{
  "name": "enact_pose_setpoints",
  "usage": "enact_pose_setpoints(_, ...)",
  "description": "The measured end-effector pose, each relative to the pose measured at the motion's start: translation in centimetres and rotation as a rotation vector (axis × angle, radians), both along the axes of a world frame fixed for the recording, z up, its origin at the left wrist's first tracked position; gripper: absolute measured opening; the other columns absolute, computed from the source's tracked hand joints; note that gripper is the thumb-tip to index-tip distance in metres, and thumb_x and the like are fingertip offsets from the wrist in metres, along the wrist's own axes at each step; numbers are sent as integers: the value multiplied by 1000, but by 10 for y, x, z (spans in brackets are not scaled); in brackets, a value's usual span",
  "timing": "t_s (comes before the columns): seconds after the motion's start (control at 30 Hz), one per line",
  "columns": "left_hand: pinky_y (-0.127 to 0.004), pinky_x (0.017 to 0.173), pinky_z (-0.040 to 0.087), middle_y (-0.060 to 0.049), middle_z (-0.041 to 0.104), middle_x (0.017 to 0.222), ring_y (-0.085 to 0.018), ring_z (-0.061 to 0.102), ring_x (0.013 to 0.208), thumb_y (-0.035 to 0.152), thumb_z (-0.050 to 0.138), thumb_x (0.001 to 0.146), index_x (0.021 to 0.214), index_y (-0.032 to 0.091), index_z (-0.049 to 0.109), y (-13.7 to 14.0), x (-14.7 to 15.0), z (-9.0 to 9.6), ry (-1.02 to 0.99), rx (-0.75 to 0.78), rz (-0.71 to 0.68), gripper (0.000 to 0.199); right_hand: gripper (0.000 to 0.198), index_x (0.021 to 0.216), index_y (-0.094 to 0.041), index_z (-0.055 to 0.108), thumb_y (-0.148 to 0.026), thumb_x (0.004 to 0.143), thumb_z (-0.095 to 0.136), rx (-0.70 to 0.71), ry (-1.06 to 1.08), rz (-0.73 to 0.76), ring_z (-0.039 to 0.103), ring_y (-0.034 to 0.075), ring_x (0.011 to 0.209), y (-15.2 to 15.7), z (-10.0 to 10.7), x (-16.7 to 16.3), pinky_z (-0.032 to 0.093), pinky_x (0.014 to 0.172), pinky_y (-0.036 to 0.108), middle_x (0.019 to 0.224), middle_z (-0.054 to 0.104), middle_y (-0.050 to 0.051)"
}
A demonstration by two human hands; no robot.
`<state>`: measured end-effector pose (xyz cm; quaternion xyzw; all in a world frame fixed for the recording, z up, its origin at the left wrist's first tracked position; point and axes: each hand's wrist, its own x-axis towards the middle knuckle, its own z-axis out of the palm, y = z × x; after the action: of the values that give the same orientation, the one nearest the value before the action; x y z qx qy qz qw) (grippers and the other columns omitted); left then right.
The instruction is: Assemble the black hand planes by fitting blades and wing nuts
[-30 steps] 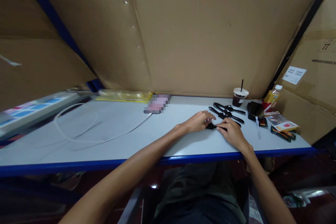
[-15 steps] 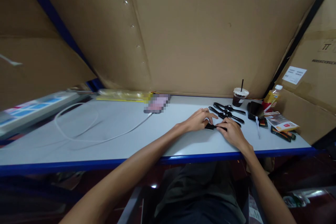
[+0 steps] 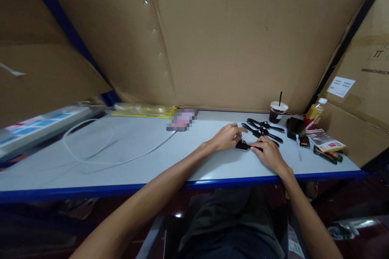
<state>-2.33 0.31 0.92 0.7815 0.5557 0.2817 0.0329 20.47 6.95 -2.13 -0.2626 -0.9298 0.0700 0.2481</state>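
Observation:
A black spokeshave [image 3: 242,145] lies low over the table, its middle body showing between my two hands. My right hand [image 3: 266,152] pinches its right handle between thumb and fingers. My left hand [image 3: 228,136] is curled over the left end, fingertips at the metal fittings on the body; that handle is hidden under the hand. Just beyond the hands, more black spokeshaves [image 3: 263,131] rest side by side, partly covered by my right hand.
Toward the right stand a lidded drink cup [image 3: 276,112] and a bottle [image 3: 316,114], near a black case [image 3: 295,128] and a packet [image 3: 326,141]. A phone [image 3: 181,120] with a white cable [image 3: 133,158] lies left, beside a yellow-edged plastic pack [image 3: 142,110]. Cardboard [image 3: 219,48] walls the back.
My left hand has lifted and drawn back slightly to the left, uncovering more of the spokeshave's body. The right hand keeps its place on the handle.

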Motion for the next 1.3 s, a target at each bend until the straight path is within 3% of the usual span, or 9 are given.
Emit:
enact_pose_setpoints(0.13, -37, 91, 50, -3, 77, 97, -21, 62, 102, -2, 45, 77, 127, 21, 68, -1, 4, 2, -32, -31, -84, 60, 21, 111, -27, 78, -27, 98, 62, 8, -8, 0, 60, 21, 97, 1, -1, 0, 46, 87, 33, 99, 68, 5)
enact_pose_setpoints(0.3, -39, 95, 49, -4, 76, 107, -20, 62, 100, -4, 44, 76, 104, 19, 75, -2, 8, 4, -41, -42, -142, 48, 20, 109, -27, 78, -26, 98, 62, 22, -8, -3, 60, 21, 97, 0, -1, 0, 46, 87, 33, 98, 67, 5)
enact_pose_setpoints(0.5, -36, 88, 49, -1, 76, 80, -19, 61, 90, -6, 42, 71, 123, 19, 69, 2, 2, 1, -57, -46, -155, 64, 20, 108, -27, 79, -26, 97, 62, 17, 3, 3, 60, 21, 96, 0, 0, -1, 46, 86, 33, 98, 67, 5)
enact_pose_setpoints(0.73, -33, 82, 50, -5, 76, 90, -20, 62, 94, -3, 44, 75, 126, 19, 69, 3, -3, -2, -49, -30, -42, 61, 22, 113, -28, 77, -27, 98, 61, 16, -2, 2, 60, 21, 98, 0, -1, 0, 47, 88, 34, 99, 67, 5)
enact_pose_setpoints(0.9, -35, 89, 50, -4, 77, 98, -20, 62, 98, -5, 41, 73, 122, 19, 70, -1, 6, 3, -60, -53, -132, 62, 21, 109, -28, 78, -25, 97, 62, 5, -1, -2, 60, 21, 97, -1, 0, 0, 47, 87, 33, 98, 67, 5)
enact_pose_setpoints(1.07, -35, 87, 49, -2, 77, 87, -20, 61, 92, -5, 41, 72, 122, 18, 69, -2, 8, 6, -64, -43, -156, 62, 20, 108, -28, 79, -26, 97, 62, 22, -5, -2, 60, 21, 97, -1, 1, 0, 46, 87, 33, 98, 67, 5)
enact_pose_setpoints(1.3, -32, 83, 49, -2, 75, 80, -20, 61, 91, -4, 43, 71, 124, 20, 70, 4, -4, -1, -56, -37, -72, 64, 21, 111, -28, 78, -27, 98, 61, 17, 4, 1, 60, 21, 98, 1, -1, 0, 47, 89, 34, 99, 67, 5)
